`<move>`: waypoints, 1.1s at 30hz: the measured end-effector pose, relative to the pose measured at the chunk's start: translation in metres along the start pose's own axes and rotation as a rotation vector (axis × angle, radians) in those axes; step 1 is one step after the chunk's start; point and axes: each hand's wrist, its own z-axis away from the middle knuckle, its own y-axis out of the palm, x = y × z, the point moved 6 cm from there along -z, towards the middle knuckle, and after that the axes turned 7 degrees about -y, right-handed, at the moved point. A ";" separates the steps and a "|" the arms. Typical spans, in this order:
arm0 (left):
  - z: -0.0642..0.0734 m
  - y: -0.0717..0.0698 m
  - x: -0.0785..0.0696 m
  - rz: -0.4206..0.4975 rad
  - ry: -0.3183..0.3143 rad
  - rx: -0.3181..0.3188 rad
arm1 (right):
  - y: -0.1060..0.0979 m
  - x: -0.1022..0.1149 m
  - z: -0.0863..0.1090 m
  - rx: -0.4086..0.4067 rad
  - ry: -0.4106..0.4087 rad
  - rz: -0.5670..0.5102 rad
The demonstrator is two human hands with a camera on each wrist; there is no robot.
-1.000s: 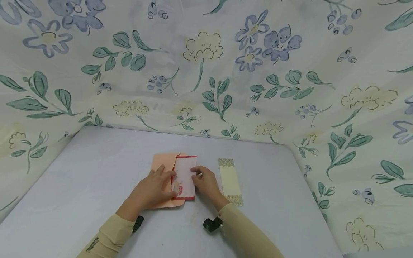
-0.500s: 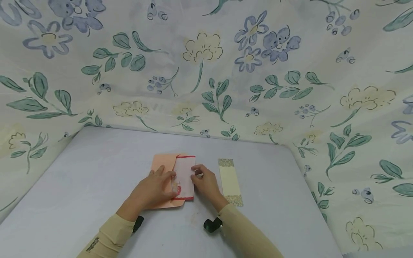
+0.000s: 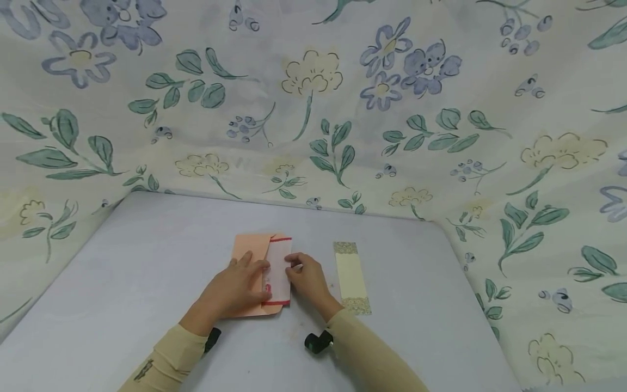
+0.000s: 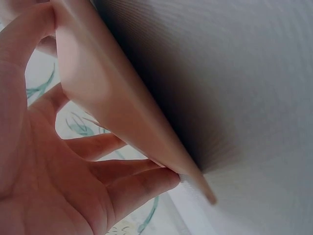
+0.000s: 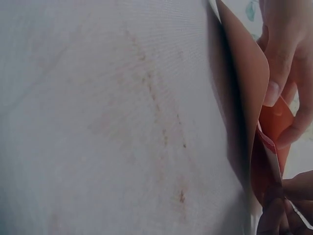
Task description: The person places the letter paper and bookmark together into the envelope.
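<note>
A peach envelope (image 3: 247, 246) lies in front of me, its open side facing right. Partway inside it is a white card (image 3: 280, 261) with red bands along two edges and a small pink print. Across the envelope's front my left hand (image 3: 230, 291) is spread, with thumb and fingertips resting near the opening. My right hand (image 3: 309, 279) pinches the card's outer edge between thumb and fingers. From the right wrist view, the card (image 5: 270, 152) sits between the envelope's two layers (image 5: 248, 68). The left wrist view shows the envelope (image 4: 117, 98) tilted, with a shadow beneath.
To the right lies a cream paper strip (image 3: 350, 275) with glittery gold ends. All rests on a white-covered table (image 3: 161, 239). A floral-print cloth (image 3: 313, 98) rises behind and at the sides. Black wrist devices (image 3: 318, 342) sit near both wrists.
The card has slid left, deeper into the envelope, so less of it shows. My right hand moved left with it; my left hand stays on the envelope.
</note>
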 end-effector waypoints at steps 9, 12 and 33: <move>0.000 -0.003 -0.002 -0.013 0.017 -0.017 | -0.003 0.003 0.003 -0.035 -0.053 0.022; 0.000 -0.002 0.000 -0.008 0.012 -0.016 | -0.002 0.003 0.003 -0.037 -0.049 0.021; 0.001 -0.001 0.001 0.002 0.029 -0.009 | 0.025 0.014 0.004 0.023 -0.089 0.013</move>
